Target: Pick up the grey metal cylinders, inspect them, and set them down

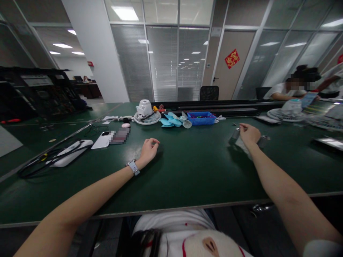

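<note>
My left hand (149,151) rests on the green table (187,171) with a watch on the wrist. Its fingers curl loosely, a small gap shows between thumb and forefinger, and I see nothing in it. Further right, my right hand (249,134) has its fingertips pressed together in a pinch. A tiny dark piece (234,124) shows just beyond those fingertips; whether it is held is unclear. A small metallic cylinder (236,133) stands beneath the fingers, and a second cylinder (264,140) is to the right of the hand. A clear plastic bag (242,144) lies partly behind the wrist.
At the back are a white fan body (145,108) on its grille, blue fan blades (171,120) and a blue basket (201,119) of small items. On the left lie a phone (102,140) and a white case with black cables (70,154). A co-worker (285,89) sits far right.
</note>
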Available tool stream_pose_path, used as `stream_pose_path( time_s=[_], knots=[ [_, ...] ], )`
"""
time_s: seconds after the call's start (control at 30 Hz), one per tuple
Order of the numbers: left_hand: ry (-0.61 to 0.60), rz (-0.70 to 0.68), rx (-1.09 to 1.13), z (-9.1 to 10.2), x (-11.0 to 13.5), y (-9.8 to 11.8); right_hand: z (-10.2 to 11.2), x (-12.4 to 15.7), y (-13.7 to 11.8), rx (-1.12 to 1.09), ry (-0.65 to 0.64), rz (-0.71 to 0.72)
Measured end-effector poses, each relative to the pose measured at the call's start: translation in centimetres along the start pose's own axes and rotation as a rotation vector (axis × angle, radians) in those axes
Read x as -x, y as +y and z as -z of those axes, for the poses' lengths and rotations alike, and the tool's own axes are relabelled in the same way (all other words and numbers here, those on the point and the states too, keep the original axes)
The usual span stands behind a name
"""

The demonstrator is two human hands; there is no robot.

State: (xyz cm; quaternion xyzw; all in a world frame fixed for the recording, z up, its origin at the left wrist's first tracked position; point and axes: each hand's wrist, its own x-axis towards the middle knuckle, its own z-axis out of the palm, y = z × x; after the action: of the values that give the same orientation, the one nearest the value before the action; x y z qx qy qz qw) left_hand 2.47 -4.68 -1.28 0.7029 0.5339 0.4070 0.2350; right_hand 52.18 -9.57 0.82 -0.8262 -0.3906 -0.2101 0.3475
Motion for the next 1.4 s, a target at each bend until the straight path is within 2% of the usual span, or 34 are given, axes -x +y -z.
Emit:
stream_pose_path(
  time_s=[0.47,0.7,0.9,1.27,1.4],
  knots=[
    [-0.007,-0.007,-0.005,0.0,0.1,0.1,-0.2,0.0,-0.2,0.021,-0.091,0.011],
    [-0.008,0.001,-0.007,0.0,0.1,0.3,-1.1,0.3,0.2,-0.013,-0.118,0.048],
    [-0.014,0.006,0.0,0.1,0.2,0.3,-1.9,0.9,0.5,-0.018,-0.299,-0.055],
    [0.005,-0.021,-0.026,-0.1,0.1,0.1,-1.1,1.4,-0.6,-0.091,-0.345,-0.175],
    [0.009,-0.024,-0.037,-0.1,0.0,0.1,-1.2,1.4,-0.6,-0.147,-0.321,-0.223]
  ],
)
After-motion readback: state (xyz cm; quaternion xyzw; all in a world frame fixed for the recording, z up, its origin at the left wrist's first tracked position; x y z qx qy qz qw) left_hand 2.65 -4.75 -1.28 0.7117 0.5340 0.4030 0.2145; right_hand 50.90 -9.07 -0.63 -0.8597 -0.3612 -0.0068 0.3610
